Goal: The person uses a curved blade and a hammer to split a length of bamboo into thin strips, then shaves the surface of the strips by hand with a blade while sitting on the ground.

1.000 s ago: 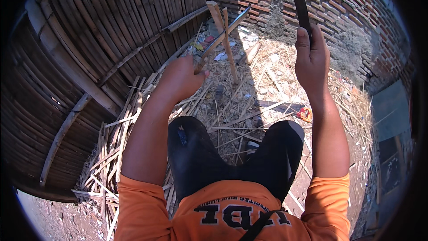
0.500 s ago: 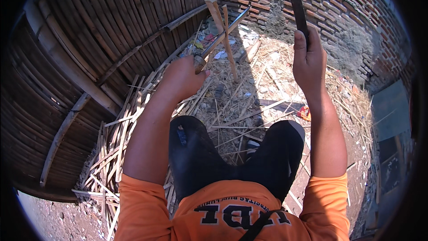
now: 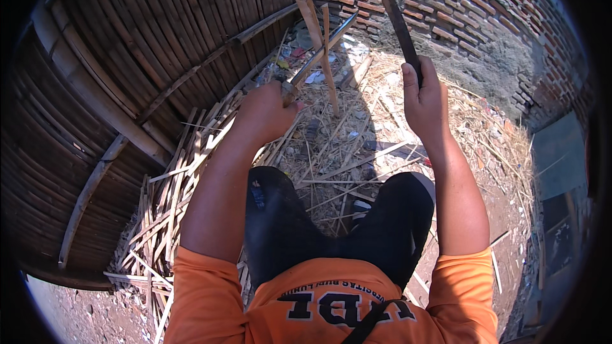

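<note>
My left hand [image 3: 262,113] is closed round the wooden handle of a long machete [image 3: 311,64]. Its blade slants up and away, lodged in the split of an upright piece of wood or bamboo [image 3: 310,20]. The thinner split-off strip [image 3: 329,73] leans on the near side of the blade. On the right, my right hand [image 3: 426,103] grips a hammer [image 3: 400,27] by its dark handle, raised with the head pointing left. The hammer head is apart from the blade, seen near its tip.
Many loose split strips [image 3: 172,207] lie piled at the left, beside a slatted bamboo wall [image 3: 197,25]. A brick wall [image 3: 459,22] stands ahead and right. Straw, chips and litter cover the sunlit ground. My knees [image 3: 408,200] are bent below the hands.
The hammer has swung down and left, so its head now shows. My right hand has shifted slightly left and lower. The machete and split wood stay almost in place.
</note>
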A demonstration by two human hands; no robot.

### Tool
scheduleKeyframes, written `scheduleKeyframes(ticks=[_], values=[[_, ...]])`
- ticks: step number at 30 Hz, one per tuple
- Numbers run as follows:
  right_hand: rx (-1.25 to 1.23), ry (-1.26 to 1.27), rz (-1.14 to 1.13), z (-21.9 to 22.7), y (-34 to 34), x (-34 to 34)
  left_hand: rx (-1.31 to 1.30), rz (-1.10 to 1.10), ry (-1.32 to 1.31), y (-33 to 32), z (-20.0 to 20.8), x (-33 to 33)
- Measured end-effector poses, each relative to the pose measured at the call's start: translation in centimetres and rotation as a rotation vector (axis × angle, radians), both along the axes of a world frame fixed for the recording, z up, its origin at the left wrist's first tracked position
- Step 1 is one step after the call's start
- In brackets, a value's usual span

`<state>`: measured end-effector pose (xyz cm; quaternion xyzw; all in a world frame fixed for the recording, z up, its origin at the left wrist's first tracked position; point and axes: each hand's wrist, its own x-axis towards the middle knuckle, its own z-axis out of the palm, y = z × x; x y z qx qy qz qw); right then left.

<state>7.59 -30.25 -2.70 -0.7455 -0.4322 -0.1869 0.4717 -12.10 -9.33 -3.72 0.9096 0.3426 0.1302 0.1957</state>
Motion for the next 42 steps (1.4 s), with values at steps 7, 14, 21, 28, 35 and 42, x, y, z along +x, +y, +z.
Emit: scheduleKeyframes(ticks=[7, 14, 21, 28, 35, 42], values=[[-0.095, 0.068, -0.039, -0.3, 0.1, 1.5, 0.007, -0.015, -0.017, 0.2, -0.8, 0.6], [0.019, 0.013, 0.009, -1.6, 0.3, 0.8, 0.023, 0.004, 0.018, -0.2, -0.2, 0.9], [-0.287, 0.152, 0.005, -2.6, -0.1, 2.0, -0.085, 0.034, -0.073, 1.6, -2.3, 1.0], [0.094, -0.031, 0.000, -0.8, 0.6, 0.8, -0.026, 0.022, -0.024, 0.4, -1.7, 0.8], [-0.226, 0.148, -0.004, -2.0, 0.6, 1.4, 0.031, 0.017, -0.026, 0.3, -2.1, 1.0], [0.041, 0.266, 0.077, -5.5, -1.6, 1.7, -0.146, 0.061, -0.291, 2.4, -0.2, -2.4]])
